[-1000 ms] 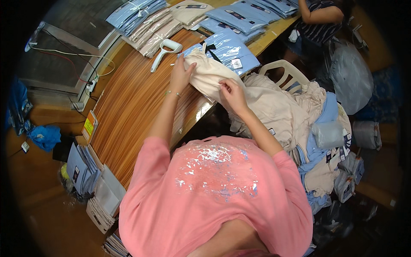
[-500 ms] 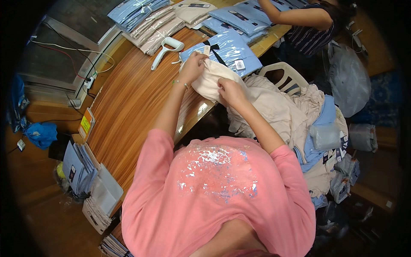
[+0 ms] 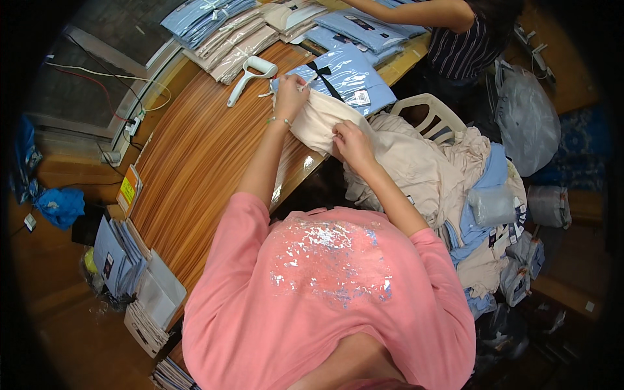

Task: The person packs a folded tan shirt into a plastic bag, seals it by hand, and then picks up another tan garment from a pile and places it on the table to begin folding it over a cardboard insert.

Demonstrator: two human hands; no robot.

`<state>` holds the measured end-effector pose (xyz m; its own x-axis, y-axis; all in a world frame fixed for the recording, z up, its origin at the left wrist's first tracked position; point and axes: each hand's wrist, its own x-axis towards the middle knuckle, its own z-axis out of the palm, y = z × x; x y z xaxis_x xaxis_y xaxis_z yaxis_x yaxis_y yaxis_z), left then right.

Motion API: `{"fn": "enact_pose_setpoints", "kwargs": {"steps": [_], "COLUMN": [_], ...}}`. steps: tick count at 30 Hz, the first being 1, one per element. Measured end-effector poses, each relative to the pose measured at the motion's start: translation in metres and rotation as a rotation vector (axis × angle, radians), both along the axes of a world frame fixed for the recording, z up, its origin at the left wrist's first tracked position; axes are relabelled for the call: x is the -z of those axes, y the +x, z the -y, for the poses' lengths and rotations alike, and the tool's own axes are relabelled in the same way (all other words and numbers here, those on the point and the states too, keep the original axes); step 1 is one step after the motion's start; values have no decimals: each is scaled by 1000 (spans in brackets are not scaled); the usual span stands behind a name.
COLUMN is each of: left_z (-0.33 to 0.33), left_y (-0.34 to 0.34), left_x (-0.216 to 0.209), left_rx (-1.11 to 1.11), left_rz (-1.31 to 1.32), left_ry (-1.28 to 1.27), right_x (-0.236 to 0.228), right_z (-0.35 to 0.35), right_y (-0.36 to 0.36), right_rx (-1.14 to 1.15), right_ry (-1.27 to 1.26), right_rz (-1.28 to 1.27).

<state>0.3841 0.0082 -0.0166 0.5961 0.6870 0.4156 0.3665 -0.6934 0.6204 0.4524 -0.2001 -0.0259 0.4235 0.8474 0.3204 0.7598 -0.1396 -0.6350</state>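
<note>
A long wooden tabletop (image 3: 195,162) runs from the near left to the far right, seen from above the head of a person in a pink shirt. To the right of it a tall heap of cream and pale blue garments (image 3: 455,188) covers a white plastic chair (image 3: 434,107). At the far end lie rows of bagged, folded shirts (image 3: 221,29), blue and beige, with one blue bagged shirt (image 3: 354,81) just beyond the hands. A co-worker's arm (image 3: 416,12) reaches over the far bags.

Both of the person's hands are on one cream garment (image 3: 325,120) at the tabletop's right edge, bunched and not yet flat. The left hand (image 3: 290,96) grips its far end, fingers closed on the cloth. The right hand (image 3: 354,144) pinches the near part, fingers narrow and curled into the fabric. A white handled tool (image 3: 250,75) lies just left of the left hand.

Judging by this, the garment is still unfolded and unbagged, and most of the heap remains to be handled.
</note>
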Motion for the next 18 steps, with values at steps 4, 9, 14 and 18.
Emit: {"fn": "enact_pose_setpoints", "kwargs": {"steps": [4,9,14,18], "left_z": [10,72,120,139], "left_y": [-7,-19,-19,-1], "left_x": [-4,-36,-52,-49], "left_rx": [54,434,821,963], "left_rz": [125,491,382,358], "left_ry": [-208,-501,-749,-928], "right_x": [2,-23,-54,-42], "right_z": [0,23,45,70], "right_y": [3,18,43,54], "right_rx": [-6,-16,-218,-178], "right_ry": [12,284,361,187], "right_rz": [90,-285,-951,-1016]}}
